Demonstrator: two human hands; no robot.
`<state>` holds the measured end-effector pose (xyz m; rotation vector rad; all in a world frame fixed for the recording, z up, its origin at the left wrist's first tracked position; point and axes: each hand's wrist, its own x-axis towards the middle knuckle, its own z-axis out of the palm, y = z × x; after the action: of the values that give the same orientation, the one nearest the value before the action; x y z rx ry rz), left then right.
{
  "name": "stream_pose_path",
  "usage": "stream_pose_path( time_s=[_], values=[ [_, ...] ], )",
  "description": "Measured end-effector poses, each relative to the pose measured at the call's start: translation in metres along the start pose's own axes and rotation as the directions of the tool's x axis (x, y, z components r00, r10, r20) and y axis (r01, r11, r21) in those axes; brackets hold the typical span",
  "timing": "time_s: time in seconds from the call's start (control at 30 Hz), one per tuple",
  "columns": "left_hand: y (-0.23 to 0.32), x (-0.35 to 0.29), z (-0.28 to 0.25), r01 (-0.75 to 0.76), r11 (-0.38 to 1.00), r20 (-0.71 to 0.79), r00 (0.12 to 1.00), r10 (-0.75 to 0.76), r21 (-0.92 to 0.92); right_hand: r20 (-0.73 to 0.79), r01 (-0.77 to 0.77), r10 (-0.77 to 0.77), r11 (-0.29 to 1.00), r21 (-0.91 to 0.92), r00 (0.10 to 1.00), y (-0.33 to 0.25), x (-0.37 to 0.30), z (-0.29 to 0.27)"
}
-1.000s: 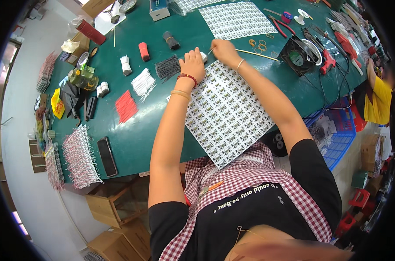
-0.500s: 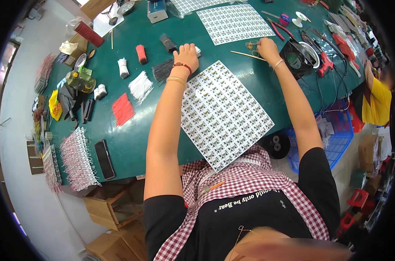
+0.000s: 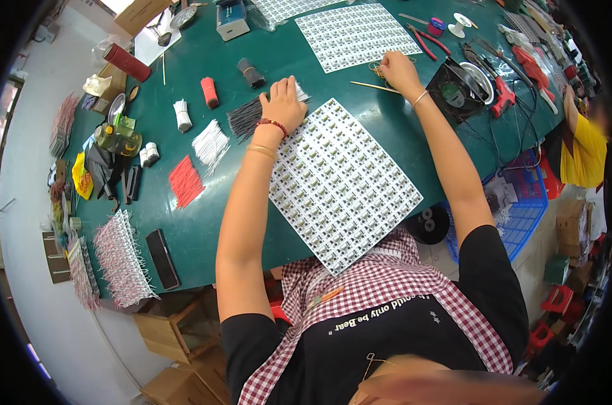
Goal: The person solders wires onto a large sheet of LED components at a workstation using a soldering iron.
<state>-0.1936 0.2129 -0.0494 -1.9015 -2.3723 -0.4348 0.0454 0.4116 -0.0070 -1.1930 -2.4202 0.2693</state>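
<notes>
My left hand [image 3: 284,108] lies with fingers stretched out over a fanned pile of dark wires [image 3: 245,120], beside the upper left edge of a white circuit board panel [image 3: 346,182]. Light wire ends [image 3: 300,93] show past its fingertips. Farther right, my right hand [image 3: 399,73] has its fingers curled in over a small tangle of thin tan loops [image 3: 375,67]; what the fingertips grip is hidden. A thin wooden stick [image 3: 370,86] lies just below that hand. The panel rests on the green table and overhangs its near edge, against my checked apron.
White wires [image 3: 211,146] and red wires [image 3: 186,181] lie left of my left arm, with tied bundles behind. Another panel [image 3: 356,37] lies at the back. A black fan-like box [image 3: 454,91] and red-handled pliers [image 3: 427,42] sit right. A phone [image 3: 161,258] lies near the front edge.
My right hand has moved slightly left, over the tan loops, and its fingers have curled. My left hand has shifted a little on the dark wires. The whole view has shifted slightly.
</notes>
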Motion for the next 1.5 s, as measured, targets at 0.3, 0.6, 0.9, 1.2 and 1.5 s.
stream_pose_path(
  time_s=[0.3, 0.6, 0.9, 1.2, 1.5],
  values=[
    [-0.008, 0.004, 0.000, -0.059, 0.996, -0.044, 0.997, 0.063, 0.072, 0.102, -0.257, 0.272, 0.956, -0.144, 0.957, -0.020, -0.005, 0.005],
    [-0.011, 0.006, -0.008, -0.045, 0.997, 0.005, 0.999, 0.045, 0.055, 0.157, -0.241, 0.267, 0.956, -0.165, 0.951, 0.004, -0.006, -0.006],
    [-0.013, 0.008, -0.013, 0.018, 1.000, 0.045, 0.999, -0.018, 0.014, 0.116, -0.224, 0.247, 0.958, -0.181, 0.962, -0.020, -0.008, 0.004],
    [0.001, 0.003, -0.027, 0.000, 0.995, -0.059, 0.998, 0.006, 0.099, 0.244, -0.305, 0.341, 0.936, -0.175, 0.908, -0.015, 0.001, -0.011],
    [0.099, 0.021, -0.038, 0.110, 0.730, 0.114, 0.993, -0.044, -0.674, 0.352, -0.322, 0.252, 0.934, 0.156, 0.901, 0.012, -0.003, -0.036]
  ],
)
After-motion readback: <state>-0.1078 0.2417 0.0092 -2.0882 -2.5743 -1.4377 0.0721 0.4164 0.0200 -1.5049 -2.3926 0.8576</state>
